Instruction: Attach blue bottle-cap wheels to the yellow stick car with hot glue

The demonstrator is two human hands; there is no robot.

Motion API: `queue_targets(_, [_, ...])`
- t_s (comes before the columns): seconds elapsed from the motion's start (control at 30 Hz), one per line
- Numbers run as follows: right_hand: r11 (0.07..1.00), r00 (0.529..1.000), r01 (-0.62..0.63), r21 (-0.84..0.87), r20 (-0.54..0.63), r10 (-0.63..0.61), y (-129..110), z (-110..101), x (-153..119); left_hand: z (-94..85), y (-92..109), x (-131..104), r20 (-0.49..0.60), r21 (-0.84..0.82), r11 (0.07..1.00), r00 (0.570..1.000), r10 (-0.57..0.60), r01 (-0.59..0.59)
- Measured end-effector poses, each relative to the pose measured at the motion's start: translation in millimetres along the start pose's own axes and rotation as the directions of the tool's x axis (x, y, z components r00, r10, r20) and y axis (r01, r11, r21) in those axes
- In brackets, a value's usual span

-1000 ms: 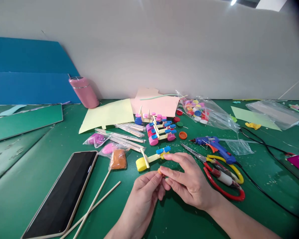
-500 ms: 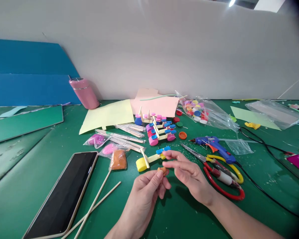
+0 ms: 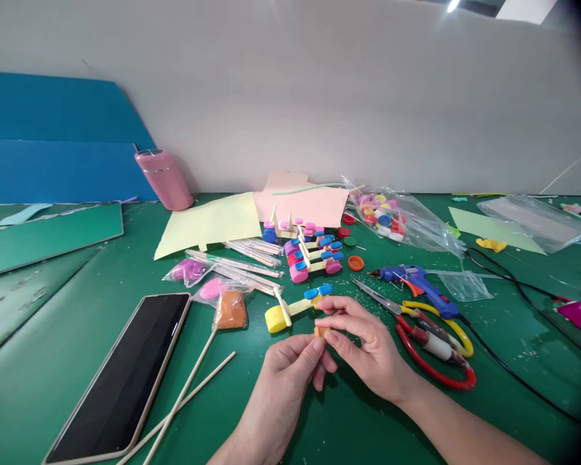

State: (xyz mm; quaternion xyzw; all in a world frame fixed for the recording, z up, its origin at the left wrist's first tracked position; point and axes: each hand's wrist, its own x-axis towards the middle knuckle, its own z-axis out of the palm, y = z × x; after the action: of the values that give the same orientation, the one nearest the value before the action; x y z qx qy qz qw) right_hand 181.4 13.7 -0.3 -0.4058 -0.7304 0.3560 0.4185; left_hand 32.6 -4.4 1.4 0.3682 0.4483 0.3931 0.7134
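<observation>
A small orange clay piece (image 3: 321,332) is pinched between both hands near the front middle. My left hand (image 3: 290,381) holds it from below with thumb and fingers. From the right, my right hand (image 3: 368,345) closes its thumb and index finger on the same piece. Just beyond the fingers lies a yellow clay and stick model (image 3: 277,318) with blue pieces at its right end. Similar pink and blue models (image 3: 299,271) stand behind it. A bagged orange clay block (image 3: 232,310) is left of the yellow model.
At the left lie a phone (image 3: 121,374) and two crossed sticks (image 3: 193,391). Scissors (image 3: 436,339) and a blue glue gun (image 3: 419,284) with a cable are at the right. Farther back are a pink cup (image 3: 165,181), paper sheets and a bag of caps (image 3: 382,216).
My right hand's thumb and index finger have closed onto the orange piece, which my left hand alone held before. The piece now sits slightly farther right.
</observation>
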Motion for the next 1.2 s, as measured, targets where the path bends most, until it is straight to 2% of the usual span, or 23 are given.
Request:
queue_targets(0.13, [0.999, 1.000, 0.024, -0.040, -0.001, -0.024, 0.9, -0.6, -0.1, 0.6, 2.6, -1.9, 0.030, -0.035, 0.999, 1.000, -0.003, 0.004])
queue_targets(0.3, [0.977, 0.989, 0.144, -0.160, -0.007, -0.147, 3.2, -2.8, -0.5, -0.3, 4.5, -3.2, 0.118, -0.224, 0.974, 0.993, -0.013, 0.039])
queue_targets(0.53, [0.931, 0.961, 0.267, -0.249, -0.002, -0.277, 6.1, -2.6, 0.4, -1.3, 3.3, -0.4, 0.078, -0.362, 0.930, 0.996, -0.036, 0.062])
queue_targets(0.67, [0.955, 0.973, 0.228, -0.188, 0.001, -0.232, 5.3, -2.6, 0.1, -1.4, 3.8, 0.5, 0.085, -0.362, 0.930, 0.996, -0.040, 0.068])
queue_targets(0.83, [0.997, 0.998, 0.067, 0.048, 0.011, -0.068, 4.1, -3.1, -0.6, -1.9, 4.5, 2.8, 0.048, -0.367, 0.928, 0.998, -0.046, 0.061])
queue_targets(0.97, [0.998, 0.998, 0.061, 0.005, 0.009, -0.061, 6.5, -2.0, -0.7, -2.2, 5.3, 0.9, 0.059, -0.353, 0.934, 0.998, -0.038, 0.056])
queue_targets(1.2, [0.990, 0.992, 0.125, -0.058, -0.019, -0.126, 8.3, -4.0, -0.5, -1.8, 7.0, -3.7, 0.174, -0.452, 0.887, 0.985, -0.017, 0.095])
